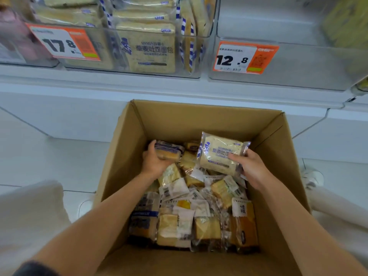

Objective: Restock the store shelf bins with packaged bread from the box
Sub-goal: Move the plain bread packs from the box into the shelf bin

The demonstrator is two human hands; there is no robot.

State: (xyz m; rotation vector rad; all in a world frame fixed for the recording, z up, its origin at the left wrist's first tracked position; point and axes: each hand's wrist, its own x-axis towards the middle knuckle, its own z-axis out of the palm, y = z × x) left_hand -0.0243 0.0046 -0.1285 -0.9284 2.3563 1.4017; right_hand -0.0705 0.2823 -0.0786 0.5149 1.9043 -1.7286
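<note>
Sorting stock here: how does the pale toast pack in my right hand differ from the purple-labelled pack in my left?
The pale blue-printed toast pack is larger and raised above the pile of packs; the purple-labelled golden bread pack is smaller, low on that pile. Both are clear-wrapped.

Retail shop aisle: a white display shelf (99,84) carries clear plastic bins (298,66) of cellophane-wrapped sliced bread packs (151,50), fronted by orange-and-white printed price tags (65,43) reading 17.8 and 12.8, with an open brown cardboard stock box (189,120) on the pale tiled floor (49,156) below.
</note>
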